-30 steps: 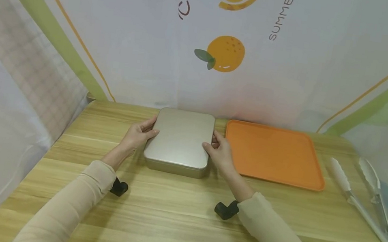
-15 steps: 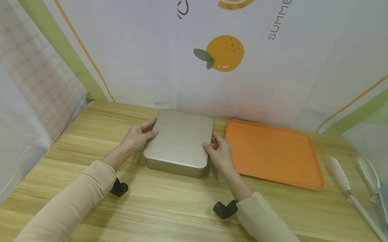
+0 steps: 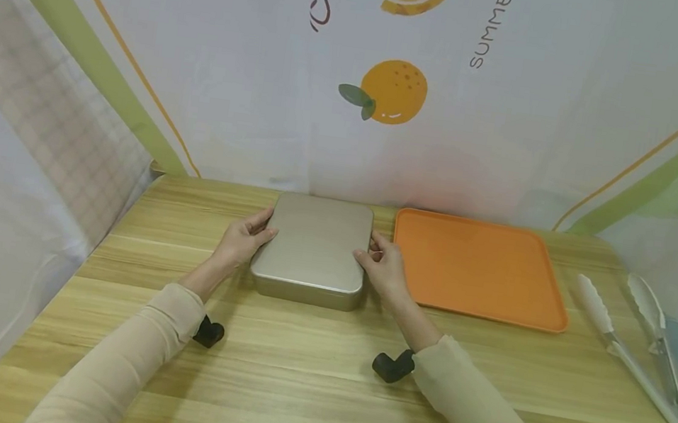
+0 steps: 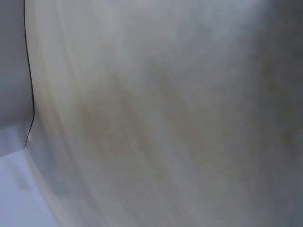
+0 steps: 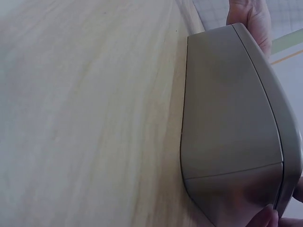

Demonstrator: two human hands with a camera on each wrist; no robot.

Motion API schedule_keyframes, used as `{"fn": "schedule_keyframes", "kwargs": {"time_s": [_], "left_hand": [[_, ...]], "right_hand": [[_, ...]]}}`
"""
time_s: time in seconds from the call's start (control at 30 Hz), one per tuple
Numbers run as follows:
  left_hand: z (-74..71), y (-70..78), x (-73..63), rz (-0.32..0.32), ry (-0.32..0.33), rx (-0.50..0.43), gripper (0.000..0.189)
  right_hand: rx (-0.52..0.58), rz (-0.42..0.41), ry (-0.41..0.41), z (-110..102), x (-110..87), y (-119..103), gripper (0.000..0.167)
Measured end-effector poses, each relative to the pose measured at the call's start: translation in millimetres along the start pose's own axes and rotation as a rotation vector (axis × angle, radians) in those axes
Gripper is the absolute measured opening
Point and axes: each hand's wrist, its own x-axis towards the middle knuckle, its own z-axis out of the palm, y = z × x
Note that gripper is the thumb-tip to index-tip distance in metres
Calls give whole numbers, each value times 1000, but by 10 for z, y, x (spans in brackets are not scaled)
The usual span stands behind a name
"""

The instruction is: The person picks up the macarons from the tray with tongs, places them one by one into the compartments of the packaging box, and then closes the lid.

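A silvery rectangular tin box (image 3: 314,244) with rounded corners stands on the wooden table, its lid on. My left hand (image 3: 240,238) grips its left side, thumb on the lid's edge and fingers along the side wall. On the opposite side my right hand (image 3: 384,266) holds it the same way, thumb over the lid's rim. In the right wrist view a thin seam runs between the lid and the body of the tin box (image 5: 227,104), and fingertips (image 5: 265,217) touch near that seam. The left wrist view shows only a corner of the tin box (image 4: 14,71) and blurred table.
An orange tray (image 3: 479,269) lies flat just right of the tin box. White-tipped metal tongs (image 3: 640,365) lie spread at the table's right edge. Behind the table (image 3: 291,377) hangs a white curtain (image 3: 250,107) printed with oranges.
The far edge of the lid has sunk slightly, and the sheen on its top has dulled. Both hands keep their hold at nearly the same spots.
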Motion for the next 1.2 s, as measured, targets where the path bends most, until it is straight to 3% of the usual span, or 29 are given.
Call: {"fn": "schedule_keyframes", "kwargs": {"time_s": [0.3, 0.43, 0.83, 0.97, 1.2], "left_hand": [[85, -45, -37, 40, 64, 22, 55], [107, -72, -47, 64, 82, 40, 54], [110, -51, -83, 144, 74, 154, 53], [90, -48, -81, 121, 67, 152, 53], [84, -16, -3, 13, 103, 106, 52]], "right_hand": [[42, -45, -11, 19, -21, 23, 53], [110, -12, -16, 43, -34, 42, 55], [151, 23, 51, 82, -54, 58, 50], [176, 31, 49, 80, -54, 45, 50], [201, 62, 65, 89, 14, 12, 51]]}}
